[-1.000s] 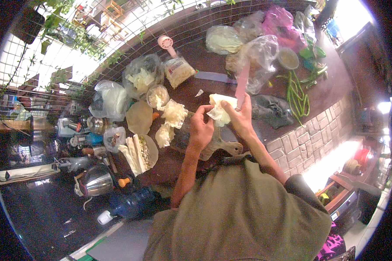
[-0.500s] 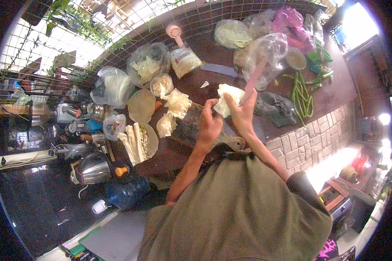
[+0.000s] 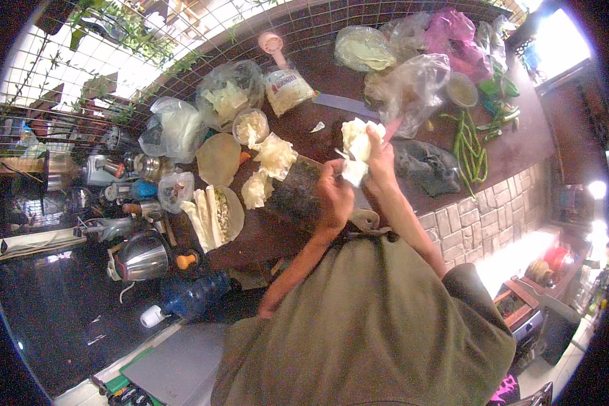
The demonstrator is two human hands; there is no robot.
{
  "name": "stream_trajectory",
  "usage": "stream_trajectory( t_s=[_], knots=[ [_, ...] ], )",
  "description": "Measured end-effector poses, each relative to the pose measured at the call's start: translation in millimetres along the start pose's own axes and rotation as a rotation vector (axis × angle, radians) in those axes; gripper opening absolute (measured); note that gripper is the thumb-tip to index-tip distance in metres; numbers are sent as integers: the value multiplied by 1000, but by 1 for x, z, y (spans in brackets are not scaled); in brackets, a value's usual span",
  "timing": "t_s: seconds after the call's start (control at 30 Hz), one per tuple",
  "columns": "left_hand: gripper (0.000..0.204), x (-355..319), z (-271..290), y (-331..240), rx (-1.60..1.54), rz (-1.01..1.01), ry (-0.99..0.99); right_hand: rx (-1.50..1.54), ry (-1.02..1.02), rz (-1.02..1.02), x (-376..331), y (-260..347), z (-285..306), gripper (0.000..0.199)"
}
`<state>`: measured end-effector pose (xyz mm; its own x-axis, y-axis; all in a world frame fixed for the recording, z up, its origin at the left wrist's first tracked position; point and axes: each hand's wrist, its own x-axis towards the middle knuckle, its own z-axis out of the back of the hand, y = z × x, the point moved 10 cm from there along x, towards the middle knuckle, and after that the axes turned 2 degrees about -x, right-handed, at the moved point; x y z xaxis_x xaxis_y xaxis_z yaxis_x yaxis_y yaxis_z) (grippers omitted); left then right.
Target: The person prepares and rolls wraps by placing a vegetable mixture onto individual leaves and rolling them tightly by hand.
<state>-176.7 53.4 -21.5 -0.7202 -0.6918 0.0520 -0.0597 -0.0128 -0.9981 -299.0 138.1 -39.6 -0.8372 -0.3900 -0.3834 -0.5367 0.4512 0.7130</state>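
Note:
My left hand [image 3: 336, 196] is closed on the lower edge of a pale cream, crumpled leafy piece [image 3: 356, 143], whose exact kind I cannot make out. Above it, my right hand [image 3: 380, 162] grips a pink-bladed knife [image 3: 390, 128], with the thumb against the leafy piece; the knife's handle is hidden in the palm. Beneath both hands lies a dark cutting board [image 3: 293, 191] with a holed handle. To its left sit loose pale leafy pieces [image 3: 275, 157] and a round flat wrapper [image 3: 218, 161].
Left on the brown table, a plate [image 3: 234, 215] bears pale rolls and chopped filling. Clear bags [image 3: 174, 128] and a small tub [image 3: 250, 126] stand behind. Green long beans [image 3: 468, 150], a dark plastic bag [image 3: 426, 168] and a pink bag [image 3: 457, 44] lie to the right.
The leafy piece has turned upright between my hands, its lower end now toward me. The pink blade has swung, showing less of its length. My left hand has shifted slightly right.

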Motion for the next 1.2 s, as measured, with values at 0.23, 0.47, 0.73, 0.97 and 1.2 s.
stream_trajectory(
  t_s=[0.23, 0.47, 0.73, 0.97, 1.2],
  knots=[
    [18, 15, -7, -25, -373, 129, 2, 271, 208, -152, -3, -7, -15, 47],
    [11, 6, -1, -19, -327, 159, 69, 336, 202, -66, -12, 3, -24, 53],
    [24, -1, 2, -83, 203, -200, 109, 182, 171, -90, -17, 11, -28, 43],
    [28, 10, 8, -52, 77, 123, 137, -73, 97, 123, -32, 39, -33, 36],
    [16, -14, 1, -82, 408, -263, 184, -106, -86, 455, -23, 74, 1, 37]
  ],
)
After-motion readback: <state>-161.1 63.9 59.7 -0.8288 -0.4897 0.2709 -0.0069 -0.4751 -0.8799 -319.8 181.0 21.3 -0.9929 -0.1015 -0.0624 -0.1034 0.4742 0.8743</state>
